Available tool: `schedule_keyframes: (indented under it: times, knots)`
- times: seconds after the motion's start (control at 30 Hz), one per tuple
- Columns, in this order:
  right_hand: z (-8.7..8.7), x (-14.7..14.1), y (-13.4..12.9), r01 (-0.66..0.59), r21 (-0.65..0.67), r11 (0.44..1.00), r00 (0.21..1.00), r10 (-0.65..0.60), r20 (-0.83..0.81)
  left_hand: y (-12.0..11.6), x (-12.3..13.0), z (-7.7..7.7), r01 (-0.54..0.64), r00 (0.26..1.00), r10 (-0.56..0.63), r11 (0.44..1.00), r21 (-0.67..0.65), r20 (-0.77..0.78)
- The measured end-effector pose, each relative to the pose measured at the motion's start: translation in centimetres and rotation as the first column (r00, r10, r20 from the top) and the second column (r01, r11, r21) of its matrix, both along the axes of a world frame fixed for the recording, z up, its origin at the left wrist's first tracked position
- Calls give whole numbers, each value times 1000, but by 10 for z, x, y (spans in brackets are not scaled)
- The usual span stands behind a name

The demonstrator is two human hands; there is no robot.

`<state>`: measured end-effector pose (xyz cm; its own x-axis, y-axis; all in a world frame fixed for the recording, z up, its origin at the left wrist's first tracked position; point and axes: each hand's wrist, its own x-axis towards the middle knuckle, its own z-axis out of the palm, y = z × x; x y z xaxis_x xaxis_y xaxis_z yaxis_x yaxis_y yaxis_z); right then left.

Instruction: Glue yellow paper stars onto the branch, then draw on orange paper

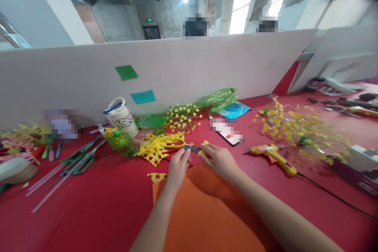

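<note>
Above the far end of an orange sheet (pixel 206 208), both of my hands meet at what looks like a utility knife (pixel 195 149), with a grey metal blade and a yellow body. My right hand (pixel 220 159) is closed over the yellow body, which its fingers mostly hide. Thumb and fingers of my left hand (pixel 179 162) pinch the metal end. Just beyond my left hand lie yellow sheets with star cut-outs (pixel 155 147) and yellow-handled scissors (pixel 175 141). A small yellow star piece (pixel 204 142) shows beside my right fingers.
A yellow glue gun (pixel 274 155) with its cord lies right, near star-covered branches (pixel 304 130). A phone (pixel 226 130) and green plastic bottles (pixel 218 100) are farther back, before a white partition (pixel 189 67). Green-handled scissors (pixel 85 161) and a patterned cup (pixel 121 116) are left.
</note>
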<state>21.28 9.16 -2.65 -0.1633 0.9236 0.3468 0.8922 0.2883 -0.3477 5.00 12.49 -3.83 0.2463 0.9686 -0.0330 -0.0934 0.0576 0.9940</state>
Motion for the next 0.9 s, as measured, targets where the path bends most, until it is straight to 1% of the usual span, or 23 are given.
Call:
schedule_keyframes:
  times: [0.27,0.4,0.53,0.6,0.73,0.9]
  knots:
    - [-1,-5,-1,36,15,999,999,-36,23,2,-2,-6,-31,998,32,999,18,-62]
    - [-1,-4,2,73,15,997,997,-73,8,2,-3,-5,-51,996,52,998,25,-74]
    - [-2,1,6,141,12,990,988,-140,-72,0,0,-1,-42,999,42,998,-37,0]
    - [-3,2,6,114,12,993,990,-112,-80,0,2,1,-41,998,44,996,-73,34]
    - [-2,-1,2,17,-3,1000,1000,-17,-16,0,3,-1,-44,999,46,995,-86,25]
    - [0,-2,-1,-8,-5,1000,1000,8,15,0,0,-2,-18,1000,18,999,-50,6]
